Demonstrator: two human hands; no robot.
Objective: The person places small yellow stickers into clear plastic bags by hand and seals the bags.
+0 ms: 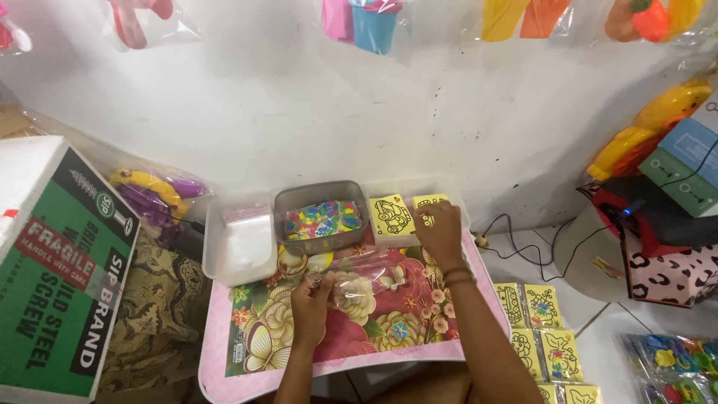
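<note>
Left hand pinching a clear plastic bag on the floral counter, right hand fingering yellow picture cards; a single card lifted cleanly seems wisest.

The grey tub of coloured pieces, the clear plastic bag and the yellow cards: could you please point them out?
grey tub (320,191), head view, back rim.
clear plastic bag (359,288), head view, middle.
yellow cards (392,216), head view, top card's face.

left hand holds a clear plastic bag on the floral table; right hand touches yellow cards.
</note>
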